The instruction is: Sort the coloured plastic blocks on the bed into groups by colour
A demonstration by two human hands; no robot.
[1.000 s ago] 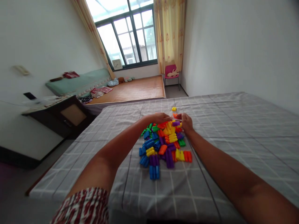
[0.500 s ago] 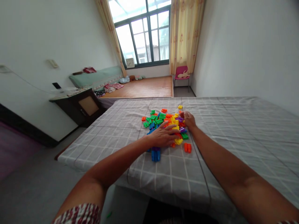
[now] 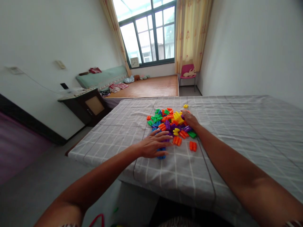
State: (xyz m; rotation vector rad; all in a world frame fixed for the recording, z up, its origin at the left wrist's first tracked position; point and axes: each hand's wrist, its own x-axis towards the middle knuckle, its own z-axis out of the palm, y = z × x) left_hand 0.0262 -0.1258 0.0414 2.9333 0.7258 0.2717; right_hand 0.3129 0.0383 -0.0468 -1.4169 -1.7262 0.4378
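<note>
A heap of small plastic building blocks (image 3: pixel 167 125) in green, blue, orange, yellow and purple lies on the checked cloth. Over its near left side my left hand (image 3: pixel 155 144) is spread palm down, covering some blue blocks (image 3: pixel 161 156). My right hand (image 3: pixel 190 119) rests at the far right edge of the heap, fingers loosely bent against it, with a yellow block cluster (image 3: pixel 178 117) just left of them. Its fingertips are partly hidden among the blocks. Apart from the heap, an orange block (image 3: pixel 193 146) lies nearer me and a yellow block (image 3: pixel 186 106) lies beyond.
The grey checked cloth (image 3: pixel 227 132) covers the surface before me. Farther off are a bed (image 3: pixel 151 87), a dark cabinet (image 3: pixel 91 106) at left and a pink chair (image 3: pixel 187 70) with a soft toy. A small green piece (image 3: pixel 115 209) lies on the floor.
My left hand has moved left and nearer me, off the middle of the heap, uncovering purple, orange and yellow blocks. My right hand stays at the far right edge. The view has shifted slightly.
</note>
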